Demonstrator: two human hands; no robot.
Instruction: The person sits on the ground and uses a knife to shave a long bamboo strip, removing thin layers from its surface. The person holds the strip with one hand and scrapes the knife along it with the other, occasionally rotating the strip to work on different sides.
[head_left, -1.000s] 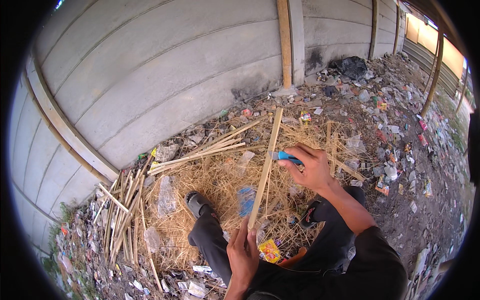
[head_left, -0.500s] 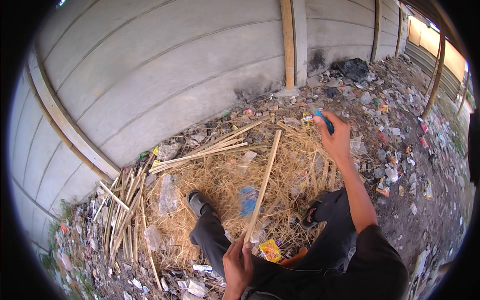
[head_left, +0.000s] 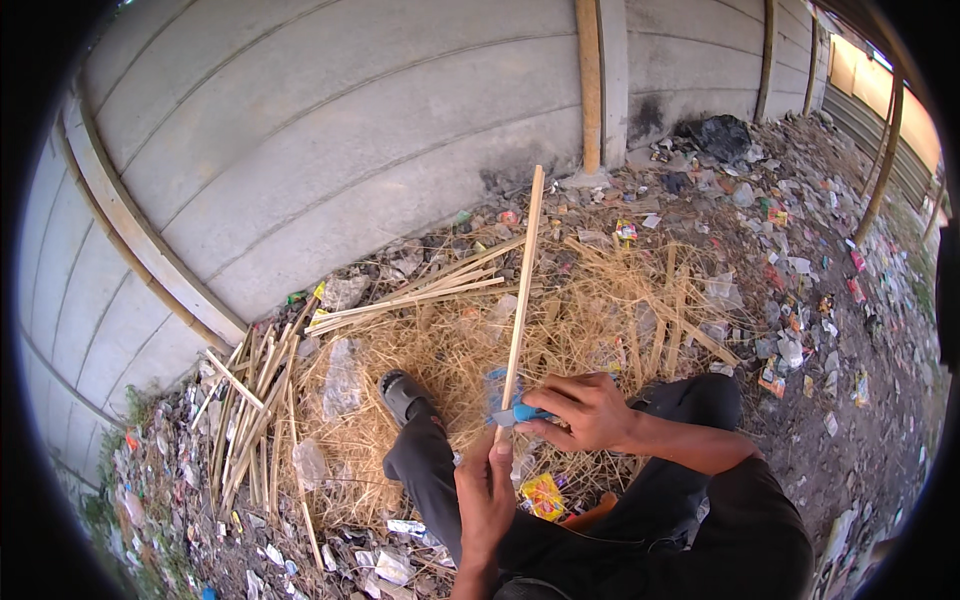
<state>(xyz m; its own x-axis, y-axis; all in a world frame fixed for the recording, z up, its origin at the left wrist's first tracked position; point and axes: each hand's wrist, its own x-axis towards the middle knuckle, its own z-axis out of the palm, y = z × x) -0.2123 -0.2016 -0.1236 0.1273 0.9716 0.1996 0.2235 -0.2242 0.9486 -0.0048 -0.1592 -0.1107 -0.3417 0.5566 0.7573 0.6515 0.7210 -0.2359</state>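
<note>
A long pale bamboo strip (head_left: 526, 270) slants up and away from my lap. My left hand (head_left: 484, 500) is closed round its lower end. In my closed right hand (head_left: 578, 412) is a blue-handled knife (head_left: 526, 412), its short blade lying across the strip just above my left fingertips. The blade meets or nearly meets the wood; the exact contact is too small to tell. Thin straw-like shavings (head_left: 450, 345) cover the ground beneath and around my feet.
Bamboo strips lie in a bundle (head_left: 245, 420) at the left and in another pile (head_left: 420, 298) by the grey wall (head_left: 380, 120). Litter (head_left: 790, 350) is strewn over the soil at the right. A black plastic bag (head_left: 718, 138) lies at the back. My legs flank the work.
My right hand has come down and left with the knife, from far right onto the strip's lower part. The strip now stands a little steeper, its far end higher in view.
</note>
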